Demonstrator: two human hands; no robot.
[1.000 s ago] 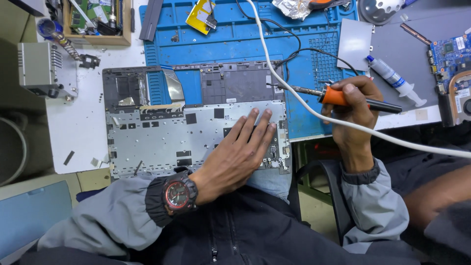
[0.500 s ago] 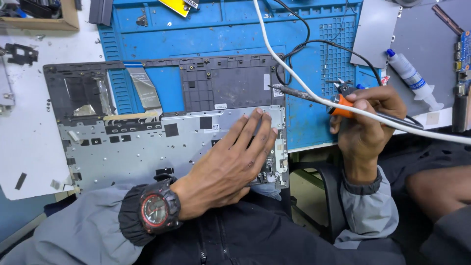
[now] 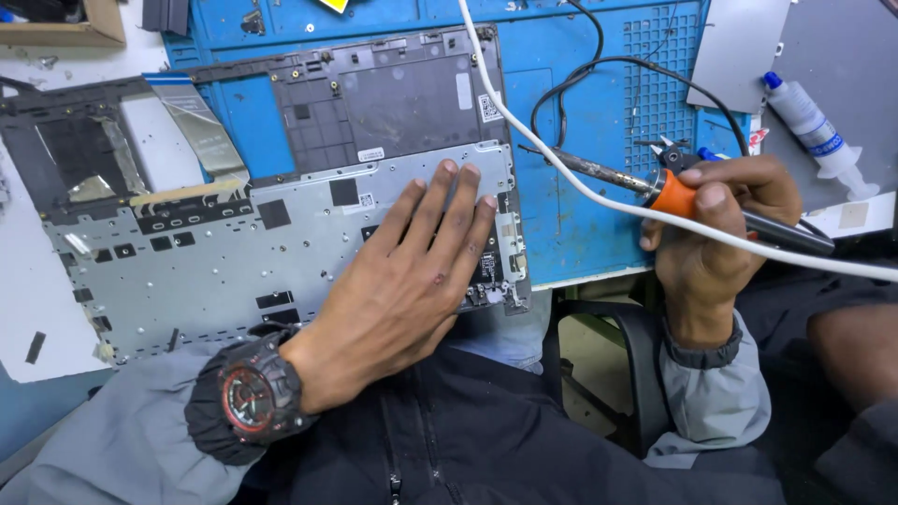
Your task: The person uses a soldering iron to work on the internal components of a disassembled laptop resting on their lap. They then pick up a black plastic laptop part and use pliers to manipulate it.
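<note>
A stripped laptop casing (image 3: 215, 252) with a grey metal keyboard backplate lies across the blue work mat (image 3: 571, 224). My left hand (image 3: 412, 271) rests flat on its right end, fingers spread, a black and red watch on the wrist. My right hand (image 3: 716, 220) grips a soldering iron (image 3: 673, 192) by its orange collar and black handle. The iron's metal tip points left over the mat, a little right of the casing and clear of it.
A thick white cable (image 3: 561, 154) crosses the mat and my right hand. A thin black wire (image 3: 599, 70) loops behind it. A white squeeze bottle with a blue cap (image 3: 809, 122) lies on a grey sheet at the right. A flat ribbon cable (image 3: 201, 131) lies on the casing's left part.
The view has shifted so the casing sits lower and closer. My right hand with the iron has moved slightly away from the casing. My left hand stays flat on the plate.
</note>
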